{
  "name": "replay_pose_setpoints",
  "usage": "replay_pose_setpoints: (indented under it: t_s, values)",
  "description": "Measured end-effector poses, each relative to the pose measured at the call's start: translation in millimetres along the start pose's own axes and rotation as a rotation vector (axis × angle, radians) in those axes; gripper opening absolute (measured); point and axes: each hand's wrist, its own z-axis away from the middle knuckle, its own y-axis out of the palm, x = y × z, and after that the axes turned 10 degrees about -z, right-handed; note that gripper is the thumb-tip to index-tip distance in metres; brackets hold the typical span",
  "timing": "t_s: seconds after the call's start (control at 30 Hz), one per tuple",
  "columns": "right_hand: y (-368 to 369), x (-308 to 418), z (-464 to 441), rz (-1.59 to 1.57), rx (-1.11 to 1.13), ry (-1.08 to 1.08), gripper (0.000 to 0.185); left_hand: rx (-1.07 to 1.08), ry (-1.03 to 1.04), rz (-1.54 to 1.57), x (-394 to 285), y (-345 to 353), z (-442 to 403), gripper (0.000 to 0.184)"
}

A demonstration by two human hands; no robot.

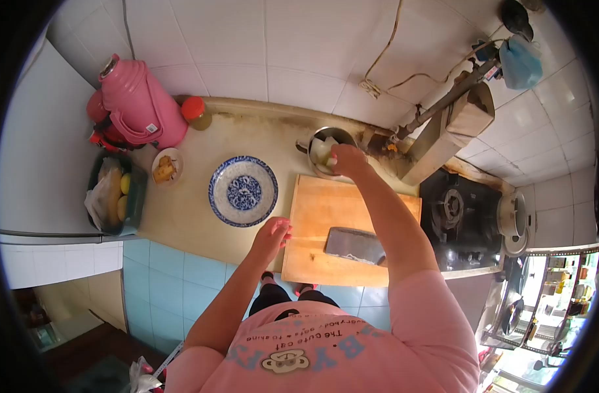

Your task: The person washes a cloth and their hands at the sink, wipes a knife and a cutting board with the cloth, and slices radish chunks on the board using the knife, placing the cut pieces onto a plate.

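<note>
White tiled walls (299,52) curve round the kitchen, blue tiles (155,288) cover the floor, and bright light glows at right.

pink thermos (144,105) beside a red-lidded jar (198,115)

The single head view looks from the person's upper body forward and steeply down, distorted at its dark round border, taking in the whole counter (188,209) from its wall edge to its near edge.
</note>
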Motion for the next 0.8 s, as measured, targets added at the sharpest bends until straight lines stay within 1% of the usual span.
replay_pose_setpoints:
  t_s: [0.07,0.1,0.2,0.27,0.3,0.37,0.4,0.53,0.8]
  values:
    - [3,-9,7,0.025,-0.164,-0.015,0.035,0.002,0.008,0.046,-10,8,6,0.038]
    - [25,3,-7,-0.162,-0.358,-0.163,0.03,-0.043,-0.001,-0.015,-9,-14,6,0.036]
    - [16,-19,8,-0.243,-0.384,-0.117,0.031,-0.019,-0.015,0.008,-10,11,4,0.035]
    - [14,-24,13,-0.384,-0.473,-0.157,0.031,-0.021,-0.026,0.008,-11,17,4,0.032]
    - [9,-23,15,-0.388,-0.475,-0.146,0.031,-0.012,-0.032,0.002,-12,19,3,0.032]
    - [0,-21,20,-0.568,-0.498,-0.064,0.032,-0.004,-0.032,0.006,-14,24,1,0.031]
    - [-1,-21,21,-0.546,-0.518,-0.096,0.033,-0.004,-0.041,0.003,-16,26,-1,0.03]
    - [1,-18,26,-0.477,-0.517,-0.11,0.035,0.016,-0.035,-0.008,-18,32,-5,0.032]
    - [5,-17,26,-0.442,-0.52,-0.034,0.035,0.027,-0.024,0.005,-12,34,-4,0.031]
